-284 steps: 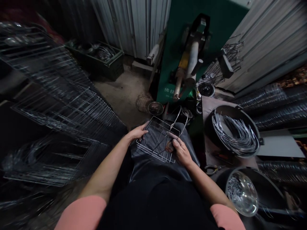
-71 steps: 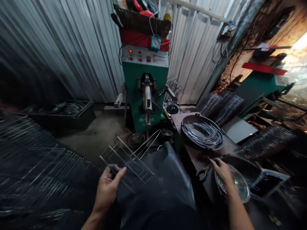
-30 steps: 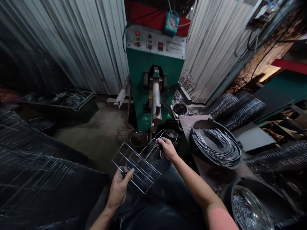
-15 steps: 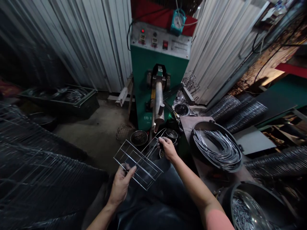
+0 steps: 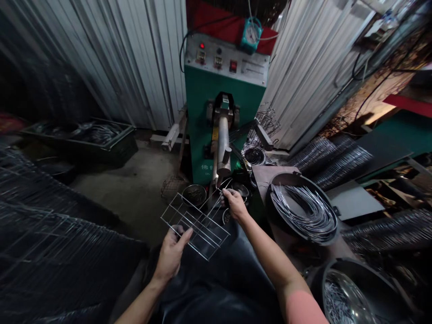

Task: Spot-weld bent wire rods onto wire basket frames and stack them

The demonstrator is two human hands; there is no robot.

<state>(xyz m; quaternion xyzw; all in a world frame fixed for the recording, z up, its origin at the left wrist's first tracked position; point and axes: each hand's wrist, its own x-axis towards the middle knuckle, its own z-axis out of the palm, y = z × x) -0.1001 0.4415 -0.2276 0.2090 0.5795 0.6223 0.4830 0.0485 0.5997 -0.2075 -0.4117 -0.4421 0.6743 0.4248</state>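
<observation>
Wire grid [image 5: 202, 220] gripped two-handed below green spot welder [image 5: 224, 108]

Lower centre of frame: grid tilted, just short of welder's lower end. Left hand [image 5: 172, 254] closed on grid's near edge; right hand [image 5: 235, 205] closed on its far wires. Right of frame: black pan [image 5: 302, 211] of bent wire; lower right corner: steel bowl [image 5: 344, 297] of wire pieces

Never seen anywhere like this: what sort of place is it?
Probably a workshop making wire racks. A green machine, likely a welder, stands against corrugated metal walls; a black pan of bent steel wires sits beside it; stacked racks lie nearby, and a wire rack is in the left hand.
</observation>
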